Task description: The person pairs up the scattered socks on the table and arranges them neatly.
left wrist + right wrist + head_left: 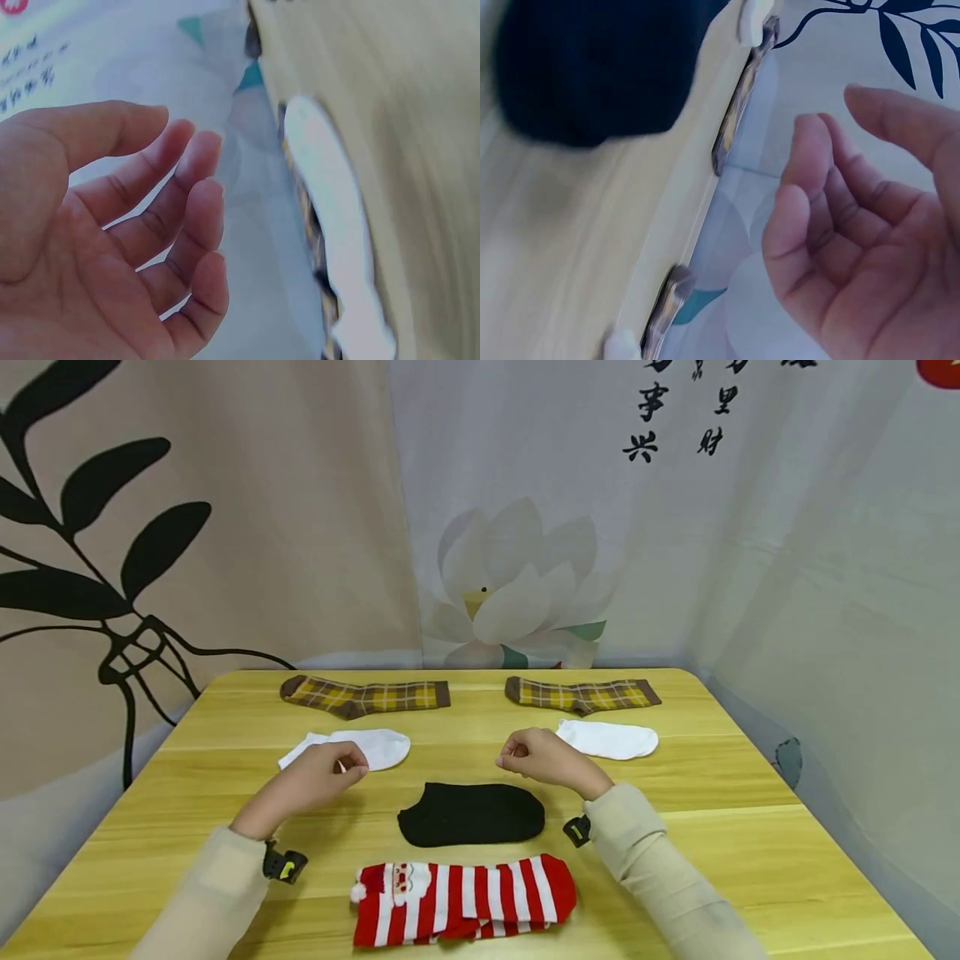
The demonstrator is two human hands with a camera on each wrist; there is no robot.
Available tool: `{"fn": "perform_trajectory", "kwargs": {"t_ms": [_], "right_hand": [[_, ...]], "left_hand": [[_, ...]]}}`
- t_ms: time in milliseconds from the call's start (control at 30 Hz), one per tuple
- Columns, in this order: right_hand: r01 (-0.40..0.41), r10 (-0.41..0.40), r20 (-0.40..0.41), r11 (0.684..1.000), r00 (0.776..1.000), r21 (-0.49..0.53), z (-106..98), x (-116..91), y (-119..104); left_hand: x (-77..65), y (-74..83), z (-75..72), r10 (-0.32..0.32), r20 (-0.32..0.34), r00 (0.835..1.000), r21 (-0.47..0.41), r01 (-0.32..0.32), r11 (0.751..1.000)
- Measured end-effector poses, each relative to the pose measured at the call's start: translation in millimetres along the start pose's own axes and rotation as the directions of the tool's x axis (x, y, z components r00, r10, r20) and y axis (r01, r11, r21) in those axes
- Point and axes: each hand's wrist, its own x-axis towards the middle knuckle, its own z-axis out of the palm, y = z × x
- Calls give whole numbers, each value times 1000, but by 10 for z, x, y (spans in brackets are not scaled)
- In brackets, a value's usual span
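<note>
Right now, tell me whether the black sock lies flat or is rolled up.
Flat: the black sock lies spread on the table, its whole outline showing in the head view.

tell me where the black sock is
In the head view, the black sock lies centrally on the table, between the left sleeve and right sleeve, just beyond the red-and-white striped socks.

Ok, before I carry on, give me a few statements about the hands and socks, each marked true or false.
1. Two white socks lie on the table. True.
2. The left hand grips one of the white socks. False: it holds nothing.
3. The right hand is empty. True.
4. Both plaid socks lie near the far edge. True.
5. The black sock lies beyond the plaid socks. False: it lies nearer the head camera.
</note>
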Motion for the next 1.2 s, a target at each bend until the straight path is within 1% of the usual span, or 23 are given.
{"fn": "perform_trajectory", "kwargs": {"t_ms": [133,233,333,400,567,833,1033,1200], "right_hand": [[1,-1,-3,1000,1000,31,30,81,-76],[4,-4,0,998,1000,59,48,131,-116],[4,-4,7,997,1000,78,65,184,-141],[6,-6,7,996,1000,88,74,221,-148],[-2,2,-3,996,1000,84,57,322,-152],[-14,16,-13,993,1000,117,24,455,-172],[-28,30,-11,991,999,131,72,605,-209],[-44,44,2,990,999,134,193,759,-292]], "left_hand": [[-89,-123,-137,-32,-78,996,3,32,999],[-144,-205,-206,-54,-125,991,-6,53,999],[-173,-272,-252,-82,-158,984,-26,79,997],[-177,-314,-275,-106,-168,980,-41,101,994],[-168,-408,-339,-159,-178,971,-73,148,986],[-147,-571,-410,-182,-191,964,-60,174,983],[-106,-738,-461,-218,-165,962,-59,211,976],[-56,-878,-483,-267,-123,956,-71,260,963]]}}
